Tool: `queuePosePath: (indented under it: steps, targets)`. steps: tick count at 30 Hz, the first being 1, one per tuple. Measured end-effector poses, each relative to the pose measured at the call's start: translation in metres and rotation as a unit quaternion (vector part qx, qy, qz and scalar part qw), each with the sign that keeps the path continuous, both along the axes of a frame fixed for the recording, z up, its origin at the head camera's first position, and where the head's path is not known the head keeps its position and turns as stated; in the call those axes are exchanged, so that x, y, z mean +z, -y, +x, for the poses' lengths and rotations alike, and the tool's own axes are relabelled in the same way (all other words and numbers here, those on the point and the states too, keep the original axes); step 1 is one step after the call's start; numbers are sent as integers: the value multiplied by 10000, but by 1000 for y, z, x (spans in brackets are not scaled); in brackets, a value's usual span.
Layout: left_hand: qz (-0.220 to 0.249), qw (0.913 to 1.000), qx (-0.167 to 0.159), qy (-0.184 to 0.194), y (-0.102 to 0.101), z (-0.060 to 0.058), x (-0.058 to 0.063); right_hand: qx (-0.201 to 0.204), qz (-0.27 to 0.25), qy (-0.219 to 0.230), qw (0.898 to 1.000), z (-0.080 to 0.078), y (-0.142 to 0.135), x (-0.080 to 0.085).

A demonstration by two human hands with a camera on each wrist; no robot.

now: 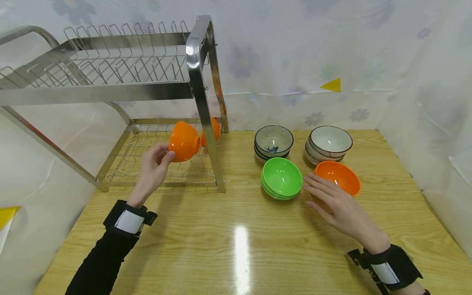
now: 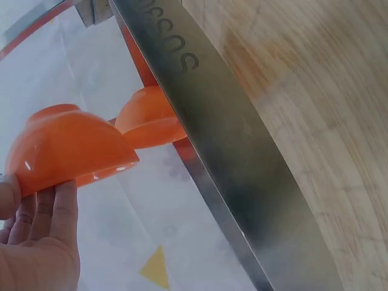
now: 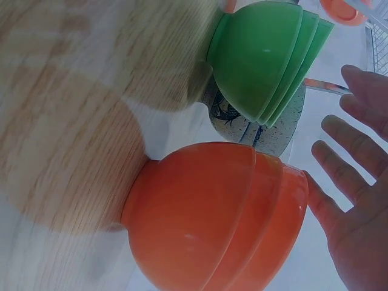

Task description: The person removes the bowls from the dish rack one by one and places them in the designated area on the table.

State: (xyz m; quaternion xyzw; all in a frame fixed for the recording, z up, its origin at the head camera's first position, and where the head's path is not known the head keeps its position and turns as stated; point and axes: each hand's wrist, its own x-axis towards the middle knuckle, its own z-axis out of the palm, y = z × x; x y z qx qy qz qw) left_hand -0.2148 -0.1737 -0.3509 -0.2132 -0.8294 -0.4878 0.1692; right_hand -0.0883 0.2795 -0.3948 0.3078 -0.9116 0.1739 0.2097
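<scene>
My left hand (image 1: 154, 170) pinches the rim of an orange bowl (image 1: 184, 141), thumb on one side and fingers on the other. The bowl is tipped on its side in the lower tier of the metal dish rack (image 1: 191, 184). Behind it, partly hidden by the rack's post, a second orange bowl (image 2: 150, 118) stands in the rack. Over on the right, my right hand (image 1: 335, 207) has its fingers spread beside a stack of orange bowls (image 3: 206, 212), one fingertip right at the top rim. A stack of green bowls (image 1: 282, 177) sits just left of those fingers.
Behind the green bowls stands a stack of speckled grey bowls (image 1: 274, 140) with dark rims. White bowls (image 1: 330, 141) are stacked behind the orange ones. The rack's upper tier (image 1: 121, 67) with wire slots overhangs the left hand's area. A patterned curtain (image 1: 280, 53) lines the back.
</scene>
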Motion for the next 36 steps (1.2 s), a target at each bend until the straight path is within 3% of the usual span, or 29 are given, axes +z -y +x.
queuePosePath:
  steps: [9,18,26,36]
  targets:
    - [-381,9988,-139,-286,8,22,1,14,36,26,10000,0,1,1]
    - [-471,9959,-744,-184,6,36,5,-9,8,227,9997,0,0,2]
    - [-578,9905,-1130,-536,-5,56,14,17,-42,148,9999,-1,3,3]
    - [-623,9829,-1502,-862,-8,68,17,113,-60,-5,9999,-1,6,3]
